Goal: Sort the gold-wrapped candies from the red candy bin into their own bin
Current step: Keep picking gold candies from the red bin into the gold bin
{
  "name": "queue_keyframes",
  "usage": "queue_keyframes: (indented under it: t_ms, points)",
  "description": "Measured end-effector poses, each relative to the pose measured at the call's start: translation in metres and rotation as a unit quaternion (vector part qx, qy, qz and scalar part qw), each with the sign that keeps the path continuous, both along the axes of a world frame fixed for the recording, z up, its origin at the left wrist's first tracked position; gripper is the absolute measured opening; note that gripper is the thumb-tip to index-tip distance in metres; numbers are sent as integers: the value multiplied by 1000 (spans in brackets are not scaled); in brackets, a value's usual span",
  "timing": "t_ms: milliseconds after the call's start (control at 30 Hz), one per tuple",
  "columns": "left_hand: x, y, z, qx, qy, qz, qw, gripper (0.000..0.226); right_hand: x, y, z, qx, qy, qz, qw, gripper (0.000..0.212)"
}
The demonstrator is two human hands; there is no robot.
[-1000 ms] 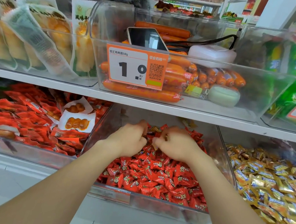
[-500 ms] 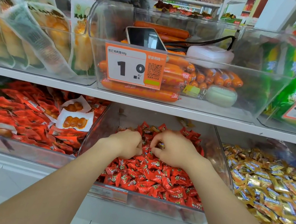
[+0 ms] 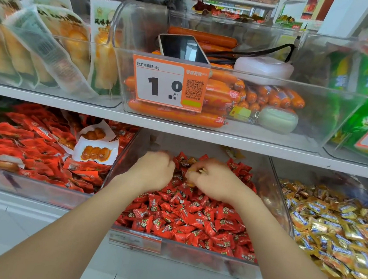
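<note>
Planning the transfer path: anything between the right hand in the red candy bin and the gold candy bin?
Yes: the clear right wall of the red candy bin rises between the right hand, which seems to pinch a gold-wrapped candy, and the gold candy bin. The shelf above caps the lift. Nothing else visible in the way.

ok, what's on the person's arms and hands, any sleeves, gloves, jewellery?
Nothing worn shows: left forearm and right forearm are bare to the frame edge, no sleeves. The left hand and right hand are ungloved; no watch, band or ring visible, fingers mostly hidden.
</note>
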State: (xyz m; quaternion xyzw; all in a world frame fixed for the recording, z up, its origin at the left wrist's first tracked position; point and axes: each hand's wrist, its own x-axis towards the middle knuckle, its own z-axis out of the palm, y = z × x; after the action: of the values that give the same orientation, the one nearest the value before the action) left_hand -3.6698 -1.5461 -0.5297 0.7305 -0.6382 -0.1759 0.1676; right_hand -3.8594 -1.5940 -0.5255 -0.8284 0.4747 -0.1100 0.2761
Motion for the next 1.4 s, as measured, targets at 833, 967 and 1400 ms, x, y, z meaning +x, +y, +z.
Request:
queue_keyframes:
  t_ms: [833, 967, 1400]
  points:
    - [-307, 23, 42, -115, 99, -173, 973, 26, -301, 75, 12, -188, 15, -236, 953, 44]
    - [-324, 10, 18, 28, -135, -253, 958, 54, -315, 92, 21, -227, -86, -279, 929, 36]
    - [-109, 49, 41, -109, -138, 44, 984, 30, -125, 117, 44, -207, -142, -132, 959, 25]
